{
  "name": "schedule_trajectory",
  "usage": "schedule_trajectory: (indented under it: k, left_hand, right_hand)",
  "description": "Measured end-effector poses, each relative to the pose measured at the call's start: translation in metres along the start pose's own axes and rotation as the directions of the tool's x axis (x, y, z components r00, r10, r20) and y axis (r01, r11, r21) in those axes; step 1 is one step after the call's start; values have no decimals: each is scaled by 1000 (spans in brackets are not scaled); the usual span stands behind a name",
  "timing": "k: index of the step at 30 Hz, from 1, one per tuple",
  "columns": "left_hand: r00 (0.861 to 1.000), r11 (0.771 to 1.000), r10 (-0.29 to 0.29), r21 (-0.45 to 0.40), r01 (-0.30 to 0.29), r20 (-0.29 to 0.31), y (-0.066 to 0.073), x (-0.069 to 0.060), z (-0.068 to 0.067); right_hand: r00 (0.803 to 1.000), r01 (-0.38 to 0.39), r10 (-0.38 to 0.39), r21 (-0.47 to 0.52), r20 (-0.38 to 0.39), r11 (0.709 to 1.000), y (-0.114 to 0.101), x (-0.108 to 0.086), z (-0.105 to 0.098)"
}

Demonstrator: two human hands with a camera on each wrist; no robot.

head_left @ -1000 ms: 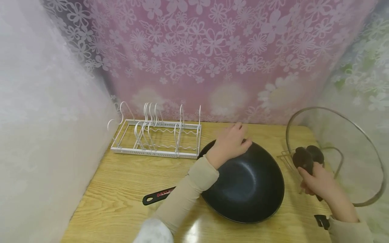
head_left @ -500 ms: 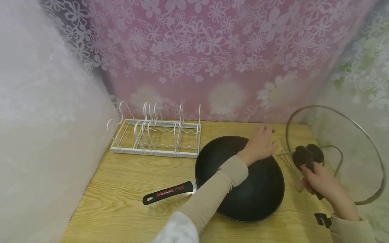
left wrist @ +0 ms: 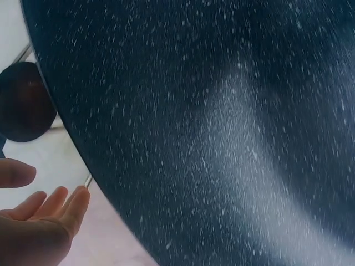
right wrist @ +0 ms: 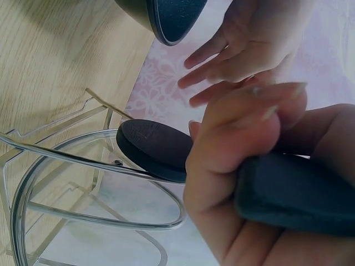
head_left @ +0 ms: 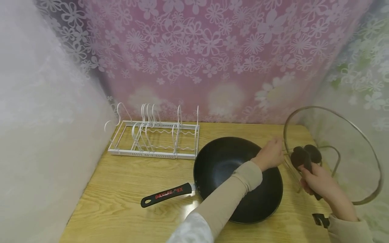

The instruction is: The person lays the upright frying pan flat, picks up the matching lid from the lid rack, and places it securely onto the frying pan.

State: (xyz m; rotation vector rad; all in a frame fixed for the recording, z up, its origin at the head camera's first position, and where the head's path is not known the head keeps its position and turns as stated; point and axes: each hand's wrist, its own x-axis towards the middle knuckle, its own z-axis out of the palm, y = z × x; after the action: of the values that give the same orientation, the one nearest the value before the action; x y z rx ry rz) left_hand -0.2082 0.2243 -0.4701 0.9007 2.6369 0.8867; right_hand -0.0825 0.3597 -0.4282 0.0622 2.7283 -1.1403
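In the head view, a black wok (head_left: 218, 162) lies on the table with its handle (head_left: 167, 194) pointing left. My left hand (head_left: 270, 153) hovers over the wok's right rim, near a wire stand (right wrist: 61, 149). Its fingers (left wrist: 75, 208) look extended and hold nothing; contact with the stand is unclear. A large glass lid with a metal rim (head_left: 361, 133) leans at the right. My right hand (head_left: 320, 180) grips a black handle (right wrist: 299, 194) in front of the lid; whether they are joined I cannot tell. Beside that hand shows a dark rounded piece (right wrist: 152, 147).
A white wire rack (head_left: 155, 153) with upright hoops stands at the back left of the wooden table (head_left: 121, 189). Pink floral cloth (head_left: 197, 67) hangs behind, pale cloth (head_left: 39, 135) at the left. A black clip (head_left: 320, 220) sits by the right sleeve.
My left hand has moved right across the wok, from its far rim to beside the wire stand. The right hand and lid stay almost still.
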Motion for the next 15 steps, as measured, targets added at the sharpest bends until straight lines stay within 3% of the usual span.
schedule_trajectory:
  k: [5, 10, 15]
  left_hand:
    - [999, 994, 13, -105, -9, 35, 6, -1, 12]
    - [996, 972, 30, -236, -11, 80, 11, -1, 25]
    - [993, 955, 113, -279, -97, 41, 14, -3, 31]
  right_hand:
    - [1000, 19, -19, 6, -9, 1000, 4, 2, 2]
    - [1000, 28, -28, 14, -7, 1000, 5, 2, 2]
    - [1000, 21, -21, 25, 0, 999, 6, 3, 1]
